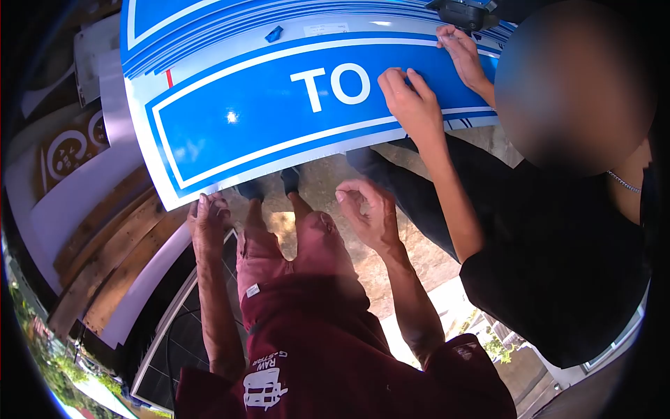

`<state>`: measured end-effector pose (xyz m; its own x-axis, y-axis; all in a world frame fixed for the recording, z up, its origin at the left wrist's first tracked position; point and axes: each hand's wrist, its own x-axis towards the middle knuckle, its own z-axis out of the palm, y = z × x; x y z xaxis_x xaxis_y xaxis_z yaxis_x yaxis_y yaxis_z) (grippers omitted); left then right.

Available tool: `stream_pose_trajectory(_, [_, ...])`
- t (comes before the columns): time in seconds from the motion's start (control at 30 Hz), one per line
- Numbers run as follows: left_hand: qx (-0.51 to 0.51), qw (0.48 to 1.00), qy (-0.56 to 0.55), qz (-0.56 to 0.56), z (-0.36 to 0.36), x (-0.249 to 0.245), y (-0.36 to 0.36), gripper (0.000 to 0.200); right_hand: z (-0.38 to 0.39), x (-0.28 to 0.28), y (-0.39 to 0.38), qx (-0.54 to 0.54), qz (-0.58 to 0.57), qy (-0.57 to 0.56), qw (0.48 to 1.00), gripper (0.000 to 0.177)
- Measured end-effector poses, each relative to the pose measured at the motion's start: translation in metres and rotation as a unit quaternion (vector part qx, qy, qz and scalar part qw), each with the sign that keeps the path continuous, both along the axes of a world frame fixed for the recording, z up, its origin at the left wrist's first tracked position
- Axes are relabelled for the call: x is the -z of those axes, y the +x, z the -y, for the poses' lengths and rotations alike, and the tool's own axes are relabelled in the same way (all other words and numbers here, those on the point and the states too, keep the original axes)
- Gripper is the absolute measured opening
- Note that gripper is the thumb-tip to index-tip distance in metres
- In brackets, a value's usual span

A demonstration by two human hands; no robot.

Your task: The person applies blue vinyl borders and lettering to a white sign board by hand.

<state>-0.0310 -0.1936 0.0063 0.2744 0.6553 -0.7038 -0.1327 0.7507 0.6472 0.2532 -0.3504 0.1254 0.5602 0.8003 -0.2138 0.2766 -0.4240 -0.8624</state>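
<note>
A large blue and white sign (230, 119) with the letters "TO" lies flat in front of me. My left hand (209, 222) is at its near edge by the left corner, fingers folded against the rim. Just below the near edge, clear of the sign, my right hand (368, 213) hovers with its fingers loosely curled and nothing visible in them. A co-worker in black at the right presses one hand (412, 103) on the sign beside the "O". Their other hand (462, 57) rests further back on it.
Wooden boards (105, 244) and white panels (77, 195) are stacked at the left. A dark gridded panel (174, 335) lies below them. A black device (464, 12) sits at the sign's far edge. My legs and feet stand on a stone floor (405, 258).
</note>
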Motion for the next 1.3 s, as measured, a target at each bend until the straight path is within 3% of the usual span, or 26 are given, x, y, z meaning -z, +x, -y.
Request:
stream_pose_trajectory(0.23, [-0.06,0.998,0.007,0.022,0.002,0.005,0.035,0.052,-0.011,0.019,0.071,0.147,0.054,-0.026,0.987,0.007])
stream_pose_trajectory(0.3, [-0.062,0.998,0.017,0.012,0.001,0.0,0.047,0.041,-0.022,0.027,0.097,0.125,0.111,-0.024,0.986,0.008])
stream_pose_trajectory(0.37, [-0.093,0.995,0.032,0.016,-0.001,0.0,0.056,0.047,-0.033,0.031,0.119,0.089,0.18,-0.058,0.978,0.009])
stream_pose_trajectory(0.43, [-0.086,0.996,0.037,0.005,-0.002,0.001,0.059,0.039,-0.046,0.027,0.133,0.065,0.215,-0.1,0.969,0.011])
stream_pose_trajectory(0.47, [-0.098,0.994,0.046,0.022,-0.002,0.006,0.057,0.027,-0.05,0.03,0.139,0.064,0.213,-0.097,0.97,0.013])
stream_pose_trajectory(0.63, [-0.09,0.994,0.049,0.03,-0.001,0.013,0.057,0.03,-0.066,0.031,0.164,0.043,0.206,-0.117,0.971,0.016])
stream_pose_trajectory(0.73, [-0.092,0.993,0.062,0.038,-0.003,0.015,0.056,0.029,-0.08,0.024,0.147,0.043,0.171,-0.137,0.975,0.016])
stream_pose_trajectory(0.83, [-0.132,0.989,0.044,0.059,-0.001,0.013,0.061,0.031,-0.098,0.024,0.098,-0.027,0.061,-0.128,0.99,0.013])
stream_pose_trajectory(0.93, [-0.12,0.985,0.061,0.109,-0.002,0.007,0.068,0.036,-0.117,0.037,0.058,-0.144,0.054,-0.119,0.981,0.011])
stream_pose_trajectory(1.13, [-0.121,0.987,0.042,0.097,0.0,0.007,0.073,0.044,-0.153,0.049,0.036,-0.234,0.146,-0.089,0.957,0.01])
stream_pose_trajectory(1.3, [-0.149,0.982,0.05,0.108,0.002,0.01,0.078,0.052,-0.166,0.054,0.034,-0.242,0.176,-0.11,0.948,0.012])
